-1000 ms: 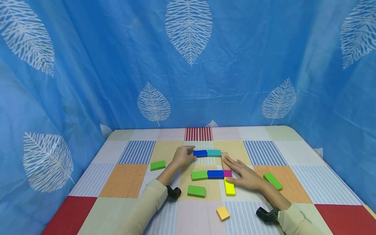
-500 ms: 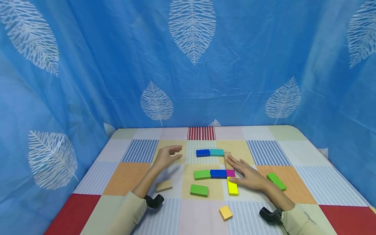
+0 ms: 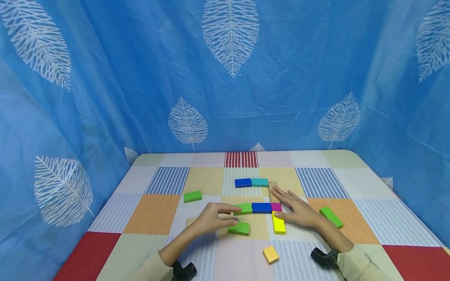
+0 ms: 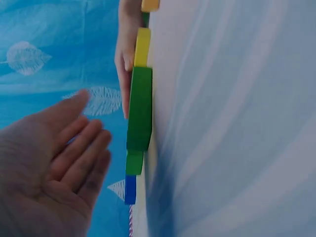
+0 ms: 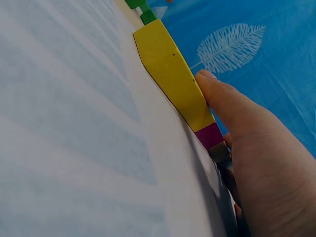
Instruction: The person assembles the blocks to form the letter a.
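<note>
My left hand hovers around the loose front green block, thumb and fingers spread; the left wrist view shows its palm holding nothing. Behind that block runs a row: a green block, a blue block and a magenta block. Extended fingers of my right hand rest at the plain wooden block, while its thumb touches the yellow block. At the back, a second blue block and a teal block lie end to end, meeting the wooden block.
Another green block lies to the left, and one more green block beside my right forearm. A small orange-yellow block sits near the front. Behind my left wrist a second wooden block is mostly hidden. Blue curtains enclose the patchwork-covered table.
My left hand has left the back blue block, swung left with nothing in it, then come forward and right to the front green block. My right hand has stayed put.
</note>
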Demonstrator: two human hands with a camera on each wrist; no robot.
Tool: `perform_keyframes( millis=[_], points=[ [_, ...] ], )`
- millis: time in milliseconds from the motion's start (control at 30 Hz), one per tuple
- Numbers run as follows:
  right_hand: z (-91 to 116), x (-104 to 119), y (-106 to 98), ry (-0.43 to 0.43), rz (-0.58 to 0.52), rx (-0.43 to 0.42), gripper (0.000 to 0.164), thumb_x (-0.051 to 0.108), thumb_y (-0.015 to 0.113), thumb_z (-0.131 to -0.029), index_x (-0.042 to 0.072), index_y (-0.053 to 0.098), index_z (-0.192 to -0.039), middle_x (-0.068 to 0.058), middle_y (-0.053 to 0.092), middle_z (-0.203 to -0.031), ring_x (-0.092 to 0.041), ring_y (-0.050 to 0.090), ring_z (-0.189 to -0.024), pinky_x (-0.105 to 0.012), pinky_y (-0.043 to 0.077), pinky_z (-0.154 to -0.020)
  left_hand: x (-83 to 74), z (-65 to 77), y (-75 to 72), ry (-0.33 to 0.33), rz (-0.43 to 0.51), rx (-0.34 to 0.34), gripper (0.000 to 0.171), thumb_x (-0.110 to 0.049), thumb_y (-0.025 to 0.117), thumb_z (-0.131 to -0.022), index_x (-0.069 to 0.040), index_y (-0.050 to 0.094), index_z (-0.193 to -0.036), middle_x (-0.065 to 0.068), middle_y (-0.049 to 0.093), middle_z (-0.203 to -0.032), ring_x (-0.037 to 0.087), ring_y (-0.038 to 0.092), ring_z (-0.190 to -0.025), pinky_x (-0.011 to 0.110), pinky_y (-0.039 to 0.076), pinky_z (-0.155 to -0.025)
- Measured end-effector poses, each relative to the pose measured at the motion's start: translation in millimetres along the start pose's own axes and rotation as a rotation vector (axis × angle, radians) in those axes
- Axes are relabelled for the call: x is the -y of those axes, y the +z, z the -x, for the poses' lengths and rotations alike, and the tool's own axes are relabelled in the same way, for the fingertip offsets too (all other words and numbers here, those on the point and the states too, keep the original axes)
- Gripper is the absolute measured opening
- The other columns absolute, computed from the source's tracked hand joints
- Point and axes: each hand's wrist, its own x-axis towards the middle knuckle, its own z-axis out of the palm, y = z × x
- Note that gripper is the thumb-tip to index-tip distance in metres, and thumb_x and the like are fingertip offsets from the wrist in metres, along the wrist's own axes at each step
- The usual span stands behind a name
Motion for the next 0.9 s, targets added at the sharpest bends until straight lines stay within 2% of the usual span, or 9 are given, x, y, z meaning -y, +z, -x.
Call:
perform_keyframes(
  millis=[100, 233, 400, 567, 667, 800, 900],
  points=[
    [-1, 0, -1, -0.001, -0.005, -0.009, 0.076, 0.045, 0.063, -0.084, 0.013, 0.031, -0.145, -0.005, 0.022, -0.151, -0.032, 0.026, -0.134, -0.053, 0.014, -0.108, 0.8, 4.5, 3.4, 0.061, -0.092, 0.072, 0.041, -0.021, 0.074, -0.079, -0.008, 0.065, -0.117, -0.003, 0.064, -0.113, 0.009, 0.059, -0.104, 0.023, 0.046, -0.088],
    [-2, 0, -1, 0.016, -0.008, 0.002, 0.076, 0.047, 0.062, -0.084, 0.015, 0.03, -0.146, -0.004, 0.021, -0.152, -0.03, 0.024, -0.135, -0.053, 0.012, -0.108, 1.7, 7.6, 4.6, 0.117, -0.232, 0.117, 0.044, -0.017, 0.076, -0.076, -0.008, 0.064, -0.117, -0.002, 0.064, -0.113, 0.007, 0.057, -0.105, 0.022, 0.045, -0.09],
    [-1, 1, 0, 0.017, -0.02, 0.011, 0.076, 0.047, 0.062, -0.084, 0.013, 0.03, -0.146, -0.005, 0.02, -0.152, -0.03, 0.024, -0.135, -0.054, 0.012, -0.108, 4.4, 10.6, 4.6, 0.104, -0.271, 0.128, 0.042, -0.01, 0.076, -0.076, -0.008, 0.065, -0.116, -0.001, 0.065, -0.111, 0.007, 0.057, -0.105, 0.02, 0.044, -0.09],
    [-1, 2, 2, 0.017, -0.027, 0.006, 0.076, 0.047, 0.061, -0.084, 0.014, 0.031, -0.145, -0.004, 0.021, -0.152, -0.03, 0.025, -0.135, -0.054, 0.012, -0.108, 10.1, 17.1, 1.3, 0.08, -0.253, 0.09, 0.04, -0.009, 0.076, -0.075, -0.009, 0.067, -0.114, -0.002, 0.065, -0.11, 0.007, 0.058, -0.103, 0.021, 0.046, -0.088],
    [-1, 2, 3, 0.02, -0.018, 0.009, 0.076, 0.048, 0.061, -0.084, 0.014, 0.03, -0.145, -0.003, 0.02, -0.152, -0.03, 0.025, -0.135, -0.053, 0.012, -0.108, 11.7, 24.5, -4.1, 0.041, -0.249, 0.056, 0.04, -0.01, 0.077, -0.074, -0.009, 0.067, -0.113, -0.003, 0.066, -0.109, 0.007, 0.059, -0.102, 0.022, 0.047, -0.086],
    [-1, 1, 2, 0.03, -0.006, 0.012, 0.076, 0.05, 0.06, -0.084, 0.015, 0.03, -0.146, -0.003, 0.02, -0.152, -0.031, 0.024, -0.135, -0.053, 0.012, -0.108, 10.8, 35.4, -12.5, -0.006, -0.309, 0.02, 0.042, -0.013, 0.078, -0.074, -0.009, 0.067, -0.114, -0.003, 0.066, -0.109, 0.011, 0.059, -0.103, 0.026, 0.048, -0.086],
    [-1, 1, 1, 0.042, -0.012, 0.013, 0.076, 0.05, 0.06, -0.084, 0.016, 0.03, -0.146, -0.003, 0.021, -0.152, -0.034, 0.023, -0.135, -0.055, 0.012, -0.108, 8.1, 43.5, -15.9, -0.027, -0.37, 0.02, 0.043, -0.018, 0.078, -0.074, -0.01, 0.066, -0.115, -0.002, 0.065, -0.11, 0.012, 0.059, -0.104, 0.029, 0.048, -0.088]
  ],
)
